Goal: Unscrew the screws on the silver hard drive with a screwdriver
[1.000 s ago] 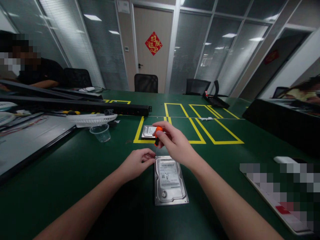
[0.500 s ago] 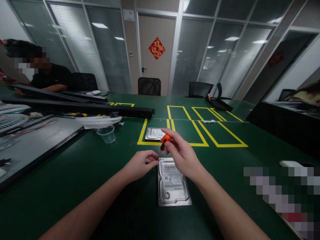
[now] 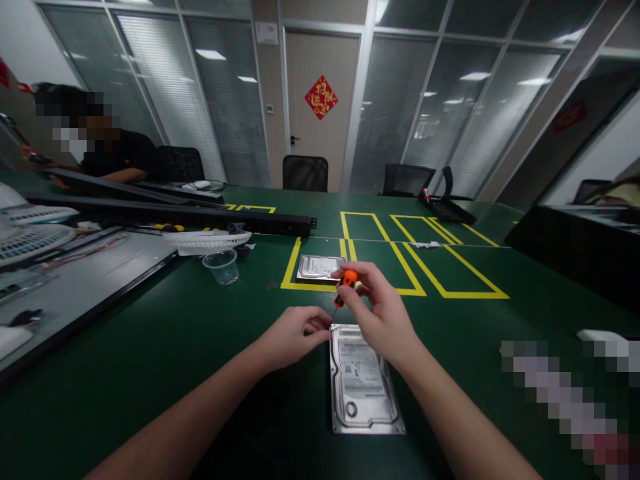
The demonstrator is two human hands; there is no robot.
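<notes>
Screwdriver (image 3: 351, 279) is grasped by its handle in the right hand (image 3: 380, 307), shaft angled down to the far left corner of a hard drive (image 3: 367, 383) toward the near edge of the surface (image 3: 465, 393). Left hand (image 3: 295, 337) has its fingertips at that corner; whether they pinch anything, I cannot tell. Farther from that edge lies a second drive (image 3: 319, 267).

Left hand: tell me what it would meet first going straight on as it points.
Most likely the screwdriver, low on its shaft, by the far left corner of the nearer hard drive; the left hand is so close that contact can't be told.
</notes>
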